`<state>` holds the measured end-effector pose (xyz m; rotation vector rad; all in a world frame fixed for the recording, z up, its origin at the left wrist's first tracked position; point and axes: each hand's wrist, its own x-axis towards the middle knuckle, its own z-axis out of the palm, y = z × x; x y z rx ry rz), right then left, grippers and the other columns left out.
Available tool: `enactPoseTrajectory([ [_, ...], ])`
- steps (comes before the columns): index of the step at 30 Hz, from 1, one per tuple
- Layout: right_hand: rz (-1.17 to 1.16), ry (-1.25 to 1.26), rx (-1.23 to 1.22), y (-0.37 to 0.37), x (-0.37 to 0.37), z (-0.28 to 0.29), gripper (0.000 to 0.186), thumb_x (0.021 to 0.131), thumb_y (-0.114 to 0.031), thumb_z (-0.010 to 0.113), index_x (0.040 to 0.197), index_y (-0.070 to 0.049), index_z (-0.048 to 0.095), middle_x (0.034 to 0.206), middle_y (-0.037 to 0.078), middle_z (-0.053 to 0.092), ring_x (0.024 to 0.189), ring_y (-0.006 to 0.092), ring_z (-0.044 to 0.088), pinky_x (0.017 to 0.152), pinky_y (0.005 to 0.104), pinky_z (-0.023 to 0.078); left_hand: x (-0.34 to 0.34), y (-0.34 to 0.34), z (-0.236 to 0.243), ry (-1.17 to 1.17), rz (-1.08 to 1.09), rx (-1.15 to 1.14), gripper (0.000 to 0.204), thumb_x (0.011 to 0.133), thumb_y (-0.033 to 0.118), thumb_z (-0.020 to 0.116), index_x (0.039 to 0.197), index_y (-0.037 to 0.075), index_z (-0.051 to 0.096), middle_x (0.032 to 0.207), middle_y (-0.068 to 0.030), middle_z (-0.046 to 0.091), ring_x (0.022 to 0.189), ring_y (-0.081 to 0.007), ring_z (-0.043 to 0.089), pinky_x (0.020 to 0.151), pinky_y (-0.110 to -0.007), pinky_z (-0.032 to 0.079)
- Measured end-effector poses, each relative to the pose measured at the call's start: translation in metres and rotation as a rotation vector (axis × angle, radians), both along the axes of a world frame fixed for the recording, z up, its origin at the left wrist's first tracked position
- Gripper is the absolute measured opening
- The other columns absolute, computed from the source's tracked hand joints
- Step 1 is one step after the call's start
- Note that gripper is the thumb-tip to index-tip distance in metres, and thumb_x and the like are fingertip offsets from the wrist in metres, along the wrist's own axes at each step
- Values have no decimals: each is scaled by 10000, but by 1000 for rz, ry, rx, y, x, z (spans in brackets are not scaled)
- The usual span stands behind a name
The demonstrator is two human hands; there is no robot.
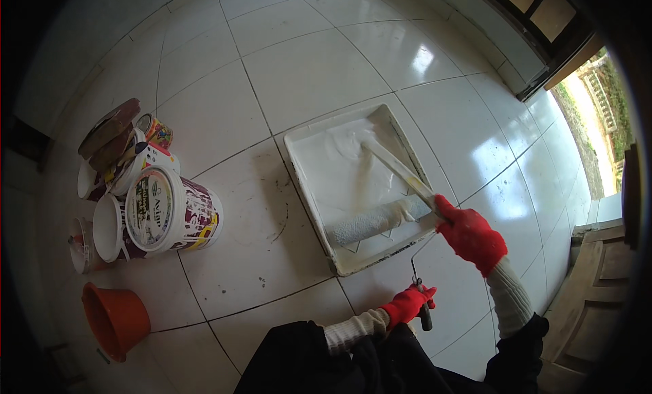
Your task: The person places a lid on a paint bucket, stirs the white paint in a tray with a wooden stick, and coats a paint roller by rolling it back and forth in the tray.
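The left hand (406, 306), in a red glove, was closed around the dark handle (426, 319) of a paint roller (372, 221), whose bent wire frame rose from the grip. The right hand (473, 236), also red-gloved, was wrapped around the near end of a long white stick (401, 169) that slanted away toward the left, its far end in the white paint (326, 170). Beneath it sat a shallow rectangular tray (303, 183), set at an angle on the floor, its outer rim stained dark in places. The roller's pale sleeve lay across the tray's near end, with the stick passing over beside its right end.

The floor (224, 278) was of glossy white tiles, with smudges and dark specks left of the tray. Well apart on that side, a white lidded bucket (155, 207) lay tilted among other containers, a small colourful tin (155, 131) behind it. Nearer the person was an orange bucket (117, 323). To the far right, a doorway (594, 126) showed bright ground outside, and a panelled wooden door (587, 312) stood nearer.
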<state>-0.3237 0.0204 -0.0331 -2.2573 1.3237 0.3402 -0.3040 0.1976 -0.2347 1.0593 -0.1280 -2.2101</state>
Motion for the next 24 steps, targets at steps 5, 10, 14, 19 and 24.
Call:
enactPoseTrajectory([
  [5,173,-123,35,22,28,-14,511,947,-239,596,1441,-191,474,933,198,687,836,390,669,761,455,514,5,-1,4,-19,-24,-5,316,975,381,635,1094,116,511,964,-27,645,923,-151,659,810,-369,536],
  [10,80,-27,90,20,-9,6,546,940,-216,611,1464,-192,458,878,140,712,801,353,689,770,418,533,7,1,5,-30,-9,1,308,982,391,619,1084,119,516,955,-27,648,921,-151,655,804,-372,533],
  [14,122,-52,-68,10,11,-8,507,943,-219,605,1433,-168,487,874,169,703,808,377,681,759,444,526,-1,-1,-4,34,-8,-6,303,978,388,627,1076,123,517,958,-26,644,924,-152,656,800,-373,536],
  [19,176,-6,63,26,9,0,536,923,-232,635,1434,-161,488,882,162,705,824,377,681,764,454,521,8,3,-4,28,0,27,330,961,398,652,1070,115,523,975,-35,636,925,-157,646,815,-382,537],
  [24,-10,-18,-27,1,-9,6,516,943,-212,598,1442,-155,481,884,168,698,836,379,676,771,457,514,10,0,11,-67,-66,-1,369,950,415,663,1105,108,529,1006,-48,626,950,-162,636,832,-390,534],
])
